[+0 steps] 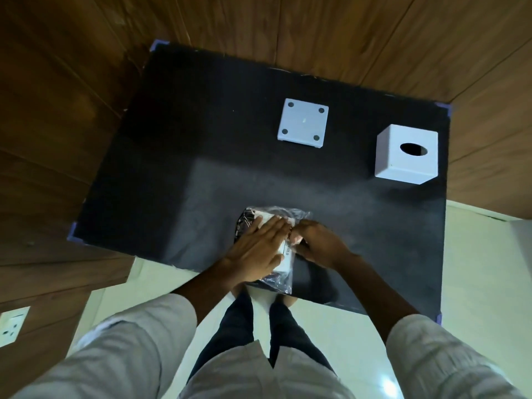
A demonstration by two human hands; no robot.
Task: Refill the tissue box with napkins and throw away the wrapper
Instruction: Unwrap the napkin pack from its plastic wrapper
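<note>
One napkin pack: left hand flat, fingers released; right hand fingers pinching its wrapper.

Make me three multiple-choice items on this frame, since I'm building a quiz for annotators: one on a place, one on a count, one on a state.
1. Where is the tissue box cover on the black table?
A. far right
B. near left corner
C. under the hands

2. How many round pads show on the white base plate?
A. two
B. four
C. six

3. What state is the napkin pack in?
A. unwrapped, in the box
B. lying untouched
C. in its clear wrapper, under both hands

Answers:
1 A, the cover with the oval hole sits by the table's right edge.
2 B, one dark pad shows at each corner.
3 C, the left hand lies flat on it while the right hand pinches the plastic at its side.
</note>
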